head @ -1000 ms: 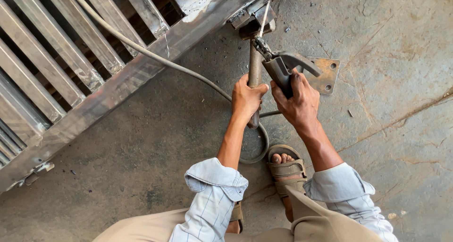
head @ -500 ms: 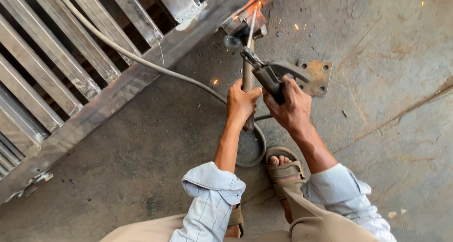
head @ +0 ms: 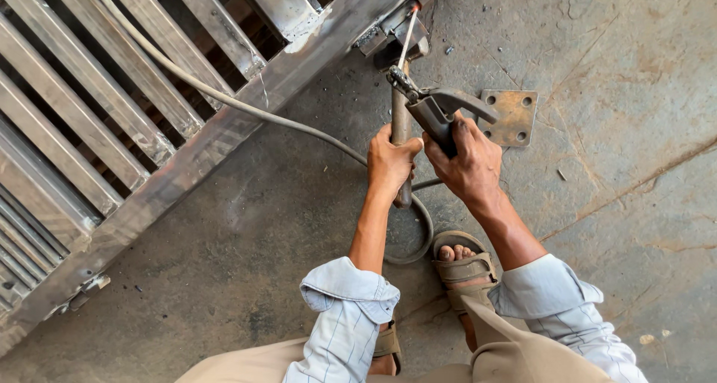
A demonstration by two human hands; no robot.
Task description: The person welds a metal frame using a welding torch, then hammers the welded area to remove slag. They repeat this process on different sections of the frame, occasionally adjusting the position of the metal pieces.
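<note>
Hands grip tools — right hand [head: 470,163] electrode holder [head: 437,114], left hand [head: 390,163] hammer [head: 401,129].

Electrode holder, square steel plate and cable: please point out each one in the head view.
electrode holder [head: 437,114]: head view, on its dark body above the right hand.
square steel plate [head: 510,119]: head view, on its bare middle.
cable [head: 224,99]: head view, where it crosses the metal frame.

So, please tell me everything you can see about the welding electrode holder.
The electrode holder is a dark, worn metal clamp with a curved lever on top. The right hand grips its handle. Its jaws hold a thin, pale welding rod that slants up to a small bracket on the steel gate frame. The rod tip glows slightly red. The left hand holds an upright metal bar beside it.
</note>
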